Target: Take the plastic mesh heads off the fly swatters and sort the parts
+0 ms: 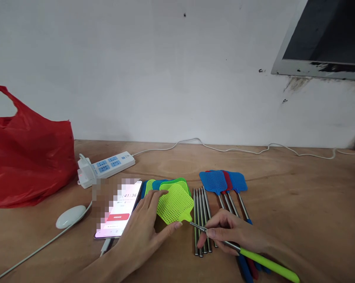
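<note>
My left hand point(146, 232) rests on a bright green fly-swatter head point(175, 204), thumb and fingers at its near edge by the neck. That head lies on a pile of green and blue swatter heads point(165, 184). My right hand point(233, 232) pinches a thin metal rod point(198, 226) with a green handle point(268, 265), its tip right at the head's neck. Several bare metal rods point(201, 220) lie side by side between the hands. Finished swatters with blue and red heads point(221, 181) lie to the right.
A phone point(120, 214) with a lit screen lies left of the heads, cable attached. A white power strip point(105, 167) and a white oval device point(70, 216) sit further left. A red plastic bag point(26, 157) stands at the far left. A cable runs along the wall.
</note>
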Available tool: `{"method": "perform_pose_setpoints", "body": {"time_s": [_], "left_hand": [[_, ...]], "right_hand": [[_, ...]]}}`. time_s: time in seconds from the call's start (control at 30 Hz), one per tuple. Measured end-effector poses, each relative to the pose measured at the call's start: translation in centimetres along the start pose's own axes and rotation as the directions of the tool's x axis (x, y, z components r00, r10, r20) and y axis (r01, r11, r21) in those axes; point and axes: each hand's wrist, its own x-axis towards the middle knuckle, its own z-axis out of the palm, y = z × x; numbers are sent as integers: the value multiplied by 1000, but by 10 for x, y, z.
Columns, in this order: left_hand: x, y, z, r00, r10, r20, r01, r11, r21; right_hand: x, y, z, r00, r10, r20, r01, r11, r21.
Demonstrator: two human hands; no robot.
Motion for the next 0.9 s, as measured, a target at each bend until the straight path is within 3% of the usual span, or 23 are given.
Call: {"method": "perform_pose_setpoints", "body": {"time_s": [0.3,0.53,0.77,0.9], "left_hand": [[-1,-2,0,998,34,-62,-32,999,26],[0,-2,-2,1000,17,-19,-17,1000,-6],[1,-7,1,1000,-7,-7,7,999,-49],[4,-9,-1,998,-51,-24,46,987,-156]], "right_hand": [[1,-3,-6,998,-29,-46,31,999,37],[1,3,-1,1000,-21,-15,21,999,33],[3,0,3,995,17,-97,-16,1000,18],[3,-2,3,989,9,-151,-8,1000,10]]}}
